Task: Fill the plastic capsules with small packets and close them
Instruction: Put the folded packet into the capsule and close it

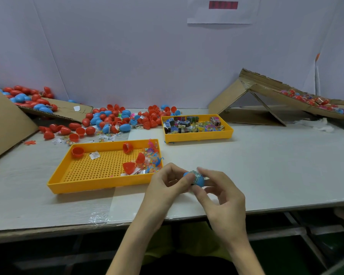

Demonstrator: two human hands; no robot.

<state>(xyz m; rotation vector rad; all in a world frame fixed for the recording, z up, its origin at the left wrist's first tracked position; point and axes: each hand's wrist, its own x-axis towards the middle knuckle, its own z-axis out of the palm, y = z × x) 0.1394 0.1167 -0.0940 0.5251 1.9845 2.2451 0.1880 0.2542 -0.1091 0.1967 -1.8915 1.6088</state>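
Both hands meet above the table's (276,165) front edge. The left hand (165,185) and right hand (222,197) pinch a blue capsule half (199,180) between curled fingertips; a printed packet (195,173) sits in its opening.

Just left of the hands lies a perforated yellow tray (99,185) holding red capsule halves (129,167) and small toys. A second yellow tray (197,136), full of packets, lies behind. Loose red and blue capsules (115,120) are heaped along the back. Cardboard sheets (4,124) bound the left side; a cardboard ramp (266,90) carrying capsules occupies the right rear. Bare table extends to the right of the hands. A white panel wall (127,56) with a paper notice (222,10) closes the rear.
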